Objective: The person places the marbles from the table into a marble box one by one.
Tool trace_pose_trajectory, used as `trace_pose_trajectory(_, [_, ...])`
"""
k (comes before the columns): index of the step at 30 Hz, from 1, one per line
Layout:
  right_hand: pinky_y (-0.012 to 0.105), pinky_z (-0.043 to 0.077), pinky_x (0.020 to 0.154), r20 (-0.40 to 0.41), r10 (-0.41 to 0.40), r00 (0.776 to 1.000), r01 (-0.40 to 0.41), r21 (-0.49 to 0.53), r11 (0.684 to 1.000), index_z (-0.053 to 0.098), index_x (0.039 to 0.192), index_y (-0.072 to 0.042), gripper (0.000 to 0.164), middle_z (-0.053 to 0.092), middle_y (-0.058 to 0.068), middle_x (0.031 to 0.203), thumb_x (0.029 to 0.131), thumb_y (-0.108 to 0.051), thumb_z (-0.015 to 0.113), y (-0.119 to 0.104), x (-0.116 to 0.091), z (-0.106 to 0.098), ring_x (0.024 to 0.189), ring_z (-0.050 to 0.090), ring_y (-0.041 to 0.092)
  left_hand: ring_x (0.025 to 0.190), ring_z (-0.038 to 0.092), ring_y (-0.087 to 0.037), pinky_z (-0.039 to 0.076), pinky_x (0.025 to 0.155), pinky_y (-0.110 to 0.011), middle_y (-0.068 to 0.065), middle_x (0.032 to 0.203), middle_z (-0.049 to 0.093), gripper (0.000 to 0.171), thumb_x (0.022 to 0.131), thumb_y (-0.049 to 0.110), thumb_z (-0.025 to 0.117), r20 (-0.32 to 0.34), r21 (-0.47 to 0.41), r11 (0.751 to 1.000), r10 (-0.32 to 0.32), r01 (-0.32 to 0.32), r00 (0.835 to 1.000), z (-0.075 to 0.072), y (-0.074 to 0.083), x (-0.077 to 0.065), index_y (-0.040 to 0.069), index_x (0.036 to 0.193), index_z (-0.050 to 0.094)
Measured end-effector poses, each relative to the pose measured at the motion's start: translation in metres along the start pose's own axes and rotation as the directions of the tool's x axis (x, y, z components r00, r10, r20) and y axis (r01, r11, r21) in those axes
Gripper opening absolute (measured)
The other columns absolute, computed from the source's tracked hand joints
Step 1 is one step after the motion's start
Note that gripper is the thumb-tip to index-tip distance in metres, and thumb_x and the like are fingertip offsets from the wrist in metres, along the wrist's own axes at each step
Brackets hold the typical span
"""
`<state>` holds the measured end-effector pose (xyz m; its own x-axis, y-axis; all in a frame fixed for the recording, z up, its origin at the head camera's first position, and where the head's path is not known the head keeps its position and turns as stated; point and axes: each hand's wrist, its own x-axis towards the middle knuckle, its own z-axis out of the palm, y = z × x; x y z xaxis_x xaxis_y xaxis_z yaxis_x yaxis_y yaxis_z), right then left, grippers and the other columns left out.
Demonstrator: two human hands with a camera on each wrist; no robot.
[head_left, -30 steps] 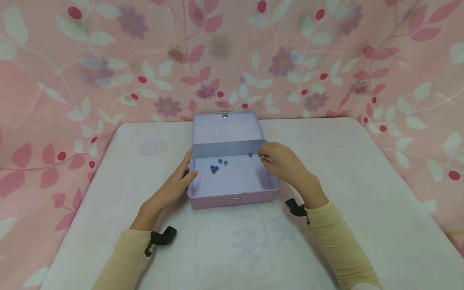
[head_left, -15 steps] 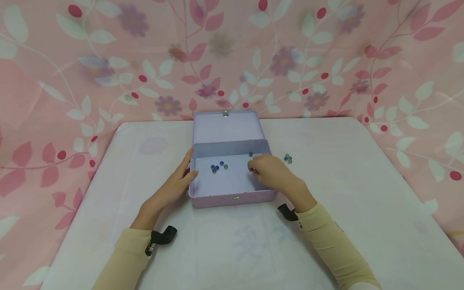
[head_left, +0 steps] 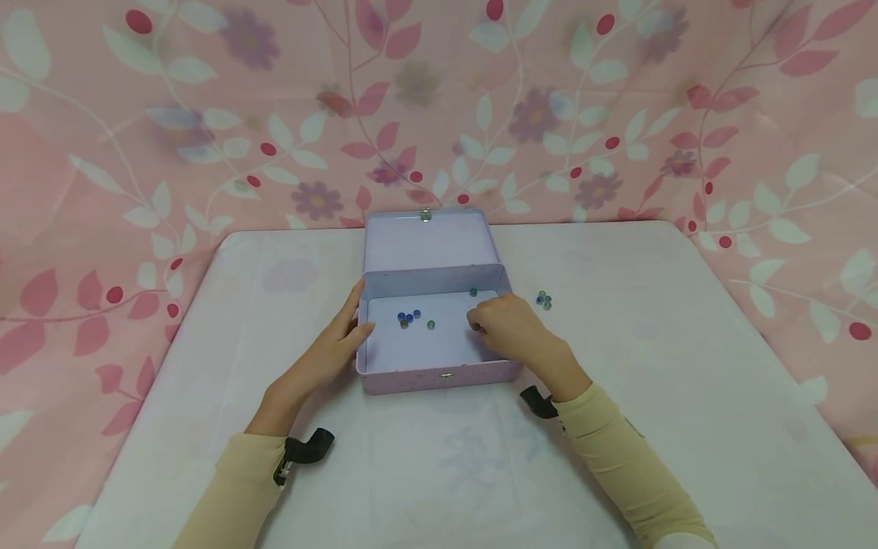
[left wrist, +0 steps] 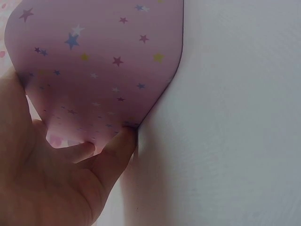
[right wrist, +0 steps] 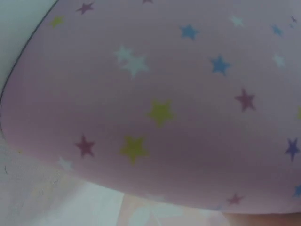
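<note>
Here, gripping star-printed box (head_left: 405,383) with left hand (head_left: 338,341); near round, glassy marbles (head_left: 409,318) with curled right hand (head_left: 509,328), unclear if holding any.

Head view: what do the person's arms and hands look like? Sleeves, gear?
Left hand and right hand: no gloves. Left sleeve and right sleeve: plain beige, wrist-length. Black, bent left mount and right mount at the cuffs; no cables visible.
</note>
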<state>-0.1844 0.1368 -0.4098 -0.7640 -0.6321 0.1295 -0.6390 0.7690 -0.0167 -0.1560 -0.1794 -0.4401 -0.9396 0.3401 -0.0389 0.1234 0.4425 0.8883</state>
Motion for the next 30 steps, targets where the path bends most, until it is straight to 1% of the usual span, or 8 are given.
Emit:
trace_pose_trajectory(6, [0.033,0.05,0.071,0.019,0.011,1.0,-0.01,-0.013,1.0,0.077,0.088,-0.013,0.014,0.076,0.0,0.084,0.08,-0.002,0.074,-0.003,0.0,-0.004,0.075,0.069,0.017,0.153,0.013,-0.044,0.018,0.119,-0.065,0.014,0.167,-0.006,0.073,0.106,0.031,0.043,0.0,-0.011,1.0,-0.005,0.005,1.0,0.001,0.001,-0.001,0.047,0.156,-0.008])
trace_pose_trajectory(10, [0.033,0.049,0.072,0.029,0.014,0.999,-0.014,0.002,1.0,0.077,0.09,-0.013,0.012,0.076,-0.001,0.086,0.081,-0.005,0.075,-0.003,-0.001,-0.005,0.077,0.069,0.016,0.153,0.013,-0.044,0.016,0.119,-0.066,0.013,0.168,-0.006,0.073,0.106,0.032,0.043,-0.003,0.0,1.0,-0.001,0.001,1.0,0.001,0.002,-0.002,0.045,0.157,-0.008])
trace_pose_trajectory(13, [0.032,0.048,0.072,0.047,0.019,0.999,-0.02,0.022,1.0,0.077,0.093,-0.013,0.012,0.076,-0.002,0.089,0.083,-0.007,0.074,-0.002,0.0,-0.005,0.079,0.069,0.016,0.153,0.012,-0.044,0.016,0.119,-0.066,0.012,0.168,-0.006,0.073,0.106,0.033,0.043,-0.006,0.011,1.0,0.006,-0.006,1.0,0.002,0.002,-0.001,0.044,0.157,-0.008])
trace_pose_trajectory(17, [0.034,0.051,0.077,0.093,0.051,0.994,-0.059,0.087,0.994,0.076,0.1,-0.013,0.015,0.076,-0.001,0.095,0.087,-0.007,0.069,0.0,0.0,-0.007,0.081,0.067,0.015,0.153,0.013,-0.044,0.017,0.118,-0.067,0.012,0.168,-0.006,0.073,0.105,0.035,0.042,-0.007,0.018,1.0,0.008,-0.007,1.0,0.002,0.001,0.0,0.045,0.156,-0.009])
trace_pose_trajectory(19, [0.035,0.053,0.08,0.117,0.071,0.991,-0.088,0.141,0.986,0.074,0.103,-0.012,0.017,0.075,0.0,0.097,0.09,-0.007,0.066,0.001,0.0,-0.01,0.083,0.065,0.015,0.152,0.014,-0.045,0.018,0.118,-0.067,0.012,0.168,-0.005,0.072,0.105,0.036,0.042,-0.007,0.015,1.0,0.004,-0.004,1.0,0.002,0.001,0.0,0.046,0.156,-0.008])
trace_pose_trajectory(22, [0.036,0.056,0.082,0.129,0.086,0.988,-0.113,0.217,0.97,0.073,0.107,-0.01,0.019,0.073,0.002,0.1,0.092,-0.006,0.062,0.003,-0.001,-0.015,0.086,0.064,0.017,0.153,0.014,-0.045,0.019,0.117,-0.067,0.011,0.168,-0.005,0.071,0.105,0.035,0.042,-0.007,0.006,1.0,-0.001,0.001,1.0,0.002,0.001,-0.001,0.046,0.156,-0.007])
trace_pose_trajectory(26, [0.038,0.057,0.086,0.102,0.083,0.991,-0.108,0.266,0.958,0.073,0.109,-0.006,0.02,0.074,0.005,0.105,0.094,-0.005,0.06,0.009,-0.002,-0.021,0.095,0.068,0.02,0.153,0.013,-0.043,0.021,0.117,-0.067,0.011,0.168,-0.004,0.07,0.106,0.038,0.041,-0.003,0.001,1.0,-0.011,0.011,1.0,0.0,0.001,-0.003,0.047,0.156,-0.006])
trace_pose_trajectory(30, [0.038,0.056,0.087,0.036,0.094,0.995,-0.1,0.277,0.956,0.073,0.108,-0.004,0.02,0.074,0.007,0.106,0.093,-0.004,0.06,0.016,-0.003,-0.028,0.097,0.067,0.022,0.153,0.013,-0.044,0.023,0.115,-0.068,0.009,0.168,-0.004,0.069,0.106,0.041,0.04,0.001,-0.003,1.0,-0.019,0.019,1.0,-0.001,0.001,-0.004,0.048,0.156,-0.007])
